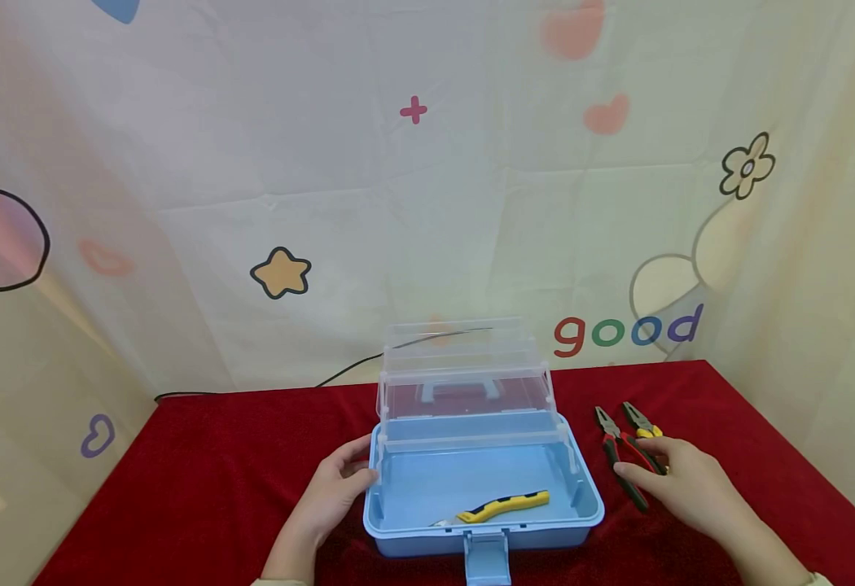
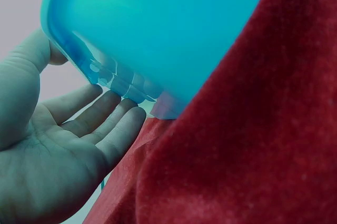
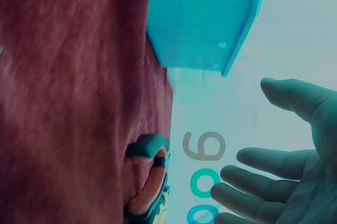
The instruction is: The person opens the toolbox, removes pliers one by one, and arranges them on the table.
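A light blue toolbox [image 1: 416, 544] stands with its clear lid raised and its front latch hanging down. My left hand [image 1: 332, 488] holds its left side, thumb over the rim and fingers along the outer wall, as the left wrist view also shows. Inside the box lies a yellow and black utility knife [image 1: 504, 506]. My right hand [image 1: 694, 484] hovers over red and black handled pliers [image 1: 610, 446], thumb apart from the fingers, holding nothing. Beyond these lie yellow-handled pliers [image 1: 640, 419], partly hidden by that hand. In the right wrist view the red and black pliers [image 3: 150, 182] lie below my fingers.
A dark red cloth [image 1: 200, 488] covers the table. Behind it hangs a pale printed curtain [image 1: 325, 163]. A thin black cable [image 1: 350, 368] runs along the back edge and behind the raised clear lid [image 1: 464, 358].
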### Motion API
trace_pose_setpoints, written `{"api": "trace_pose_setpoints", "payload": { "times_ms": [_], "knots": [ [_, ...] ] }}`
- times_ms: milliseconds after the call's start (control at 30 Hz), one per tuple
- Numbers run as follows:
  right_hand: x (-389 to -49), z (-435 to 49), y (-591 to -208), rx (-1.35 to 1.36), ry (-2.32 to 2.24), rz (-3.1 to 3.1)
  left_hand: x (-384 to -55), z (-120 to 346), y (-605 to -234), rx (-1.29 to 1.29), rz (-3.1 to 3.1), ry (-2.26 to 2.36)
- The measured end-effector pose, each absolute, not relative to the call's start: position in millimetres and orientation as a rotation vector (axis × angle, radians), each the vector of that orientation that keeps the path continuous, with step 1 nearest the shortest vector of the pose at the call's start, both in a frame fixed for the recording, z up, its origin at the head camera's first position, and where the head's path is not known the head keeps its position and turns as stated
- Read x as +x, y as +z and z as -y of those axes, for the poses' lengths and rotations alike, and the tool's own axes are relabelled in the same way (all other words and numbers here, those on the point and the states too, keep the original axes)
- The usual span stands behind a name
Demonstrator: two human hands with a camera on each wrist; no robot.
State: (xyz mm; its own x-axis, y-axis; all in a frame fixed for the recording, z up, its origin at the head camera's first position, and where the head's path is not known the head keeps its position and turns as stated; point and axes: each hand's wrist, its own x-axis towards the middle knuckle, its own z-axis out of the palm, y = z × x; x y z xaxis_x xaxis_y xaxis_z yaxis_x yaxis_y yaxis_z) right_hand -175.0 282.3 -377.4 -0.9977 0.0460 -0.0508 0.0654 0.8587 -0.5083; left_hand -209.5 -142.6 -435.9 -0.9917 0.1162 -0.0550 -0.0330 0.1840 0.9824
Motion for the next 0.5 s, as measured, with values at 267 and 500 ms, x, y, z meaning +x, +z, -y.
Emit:
{"api": "trace_pose_setpoints", "payload": {
  "times_ms": [267, 500],
  "knots": [
    [-173, -270, -375, 0.075, -0.862, -2.976, -209, 142, -435, 0.083, -2.321, 1.934],
    [-171, -263, -373, 0.046, -0.906, -2.966, -212, 144, -436, 0.081, -2.33, 1.909]
  ]
}}
